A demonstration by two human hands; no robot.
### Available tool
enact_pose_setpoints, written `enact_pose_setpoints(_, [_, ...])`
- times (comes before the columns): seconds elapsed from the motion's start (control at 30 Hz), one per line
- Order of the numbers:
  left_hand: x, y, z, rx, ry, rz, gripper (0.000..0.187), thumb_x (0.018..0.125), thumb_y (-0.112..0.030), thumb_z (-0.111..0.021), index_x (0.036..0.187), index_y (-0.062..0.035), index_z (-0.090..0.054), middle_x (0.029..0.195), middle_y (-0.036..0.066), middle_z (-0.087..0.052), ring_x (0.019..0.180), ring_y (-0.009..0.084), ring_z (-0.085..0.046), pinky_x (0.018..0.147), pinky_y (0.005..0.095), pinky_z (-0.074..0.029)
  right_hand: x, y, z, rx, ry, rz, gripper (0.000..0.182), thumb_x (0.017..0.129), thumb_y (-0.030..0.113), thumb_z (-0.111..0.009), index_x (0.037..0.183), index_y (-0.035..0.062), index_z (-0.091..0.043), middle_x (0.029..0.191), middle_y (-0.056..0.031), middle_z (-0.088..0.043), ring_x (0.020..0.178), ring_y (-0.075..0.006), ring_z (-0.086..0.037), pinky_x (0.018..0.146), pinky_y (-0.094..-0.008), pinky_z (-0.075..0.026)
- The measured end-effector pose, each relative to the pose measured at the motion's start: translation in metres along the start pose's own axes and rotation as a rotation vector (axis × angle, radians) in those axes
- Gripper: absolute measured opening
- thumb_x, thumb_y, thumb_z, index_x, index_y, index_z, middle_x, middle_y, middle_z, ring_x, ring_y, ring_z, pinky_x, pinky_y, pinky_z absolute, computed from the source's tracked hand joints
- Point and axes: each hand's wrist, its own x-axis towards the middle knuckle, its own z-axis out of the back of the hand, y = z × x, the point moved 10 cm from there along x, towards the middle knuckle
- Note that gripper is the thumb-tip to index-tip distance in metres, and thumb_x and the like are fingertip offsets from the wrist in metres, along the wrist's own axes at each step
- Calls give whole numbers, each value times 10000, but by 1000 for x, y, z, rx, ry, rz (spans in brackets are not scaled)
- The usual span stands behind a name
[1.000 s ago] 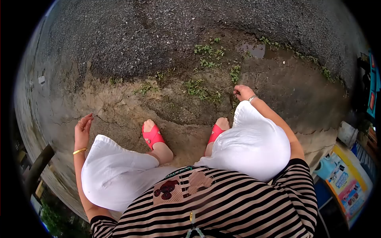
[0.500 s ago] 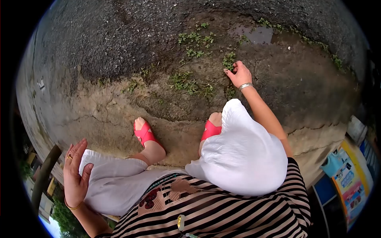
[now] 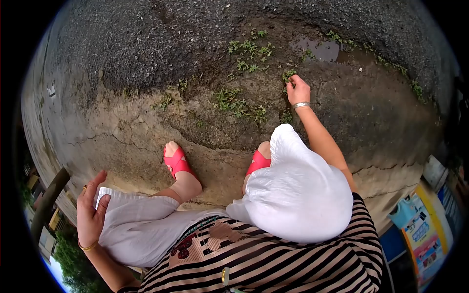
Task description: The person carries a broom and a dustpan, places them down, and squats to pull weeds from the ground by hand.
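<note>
My right hand (image 3: pixel 299 92) reaches down to the ground with its fingers pinched on a small green weed (image 3: pixel 288 75), whose leaves poke out past the fingertips. A silver bangle (image 3: pixel 301 104) circles that wrist. At the lower left, my left hand (image 3: pixel 91 215) is raised beside my knee, fingers stretched and thumb apart, holding nothing. More low weeds (image 3: pixel 249 51) grow a little farther off to the left of the right hand. Another patch of weeds (image 3: pixel 233 103) lies nearer my feet.
Cracked concrete (image 3: pixel 122 151) meets dark gravelly asphalt (image 3: pixel 146 49). A small puddle (image 3: pixel 320 50) lies beyond my right hand. My feet stand apart in pink sandals (image 3: pixel 176 162). On the right is a printed colourful box (image 3: pixel 422 232); a dark post (image 3: pixel 50 200) rises at the left.
My right hand's fingers have closed further around the weed, which they were beside before. The view has shifted slightly; my left hand stays raised.
</note>
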Motion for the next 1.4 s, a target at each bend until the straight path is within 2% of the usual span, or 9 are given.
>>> enact_pose_setpoints(0.17, [-1,10,1,45,-1,1,431,850,-107,-591,1254,8,-494,1180,154,-593,1119,284,-542,970,346,-379,3,-24,20,116,-170,-113,110,769,100,-614,862,43,-599,774,-128,-652,716,-295,-646,659,-375,-508])
enact_pose_setpoints(0.23, [-4,14,-1,12,4,14,429,850,-106,-590,1252,9,-493,1181,155,-592,1119,283,-542,970,346,-379,9,-44,51,197,-257,-212,88,777,90,-615,835,31,-585,659,-89,-629,566,-192,-647,566,-328,-504])
enact_pose_setpoints(0.3, [-3,15,-1,0,13,7,429,849,-106,-591,1250,11,-494,1182,156,-592,1118,284,-543,968,345,-380,16,-49,51,192,-78,-261,93,775,99,-615,828,32,-578,683,-95,-631,623,-230,-652,596,-334,-506])
enact_pose_setpoints(0.5, [-5,16,-1,25,21,10,422,850,-109,-594,1242,14,-497,1188,160,-588,1119,288,-543,963,347,-386,14,61,17,-69,138,376,162,782,131,-616,938,88,-598,925,-105,-605,800,-312,-616,702,-411,-506])
enact_pose_setpoints(0.6, [-6,17,-5,-1,15,0,416,850,-104,-595,1239,11,-502,1184,162,-589,1118,288,-545,961,348,-389,14,60,0,-257,159,407,205,792,113,-609,994,94,-577,994,-113,-586,815,-335,-608,692,-430,-506])
enact_pose_setpoints(0.73, [-8,30,-7,-23,23,22,409,850,-100,-596,1234,8,-505,1167,165,-597,1106,287,-554,954,347,-396,18,23,-5,-393,298,127,154,795,136,-579,931,70,-550,931,-170,-609,816,-358,-615,719,-457,-502])
enact_pose_setpoints(0.83, [-9,36,-6,-39,17,45,406,851,-98,-594,1232,11,-505,1155,168,-602,1096,287,-561,948,346,-401,16,12,-8,-259,256,112,163,794,133,-579,938,61,-551,927,-171,-614,831,-365,-612,731,-461,-501])
enact_pose_setpoints(1.23, [-6,36,-9,-56,47,62,416,856,-95,-584,1247,16,-490,1168,170,-594,1110,292,-555,956,349,-397,19,24,-10,-397,324,180,154,790,80,-568,930,30,-611,944,-169,-626,881,-345,-600,769,-447,-489])
enact_pose_setpoints(1.4, [-9,36,-8,-51,39,49,416,853,-87,-581,1247,13,-491,1157,168,-598,1103,287,-556,957,346,-394,6,-8,19,-295,194,39,174,807,124,-596,956,36,-616,966,-172,-629,871,-338,-604,773,-434,-491])
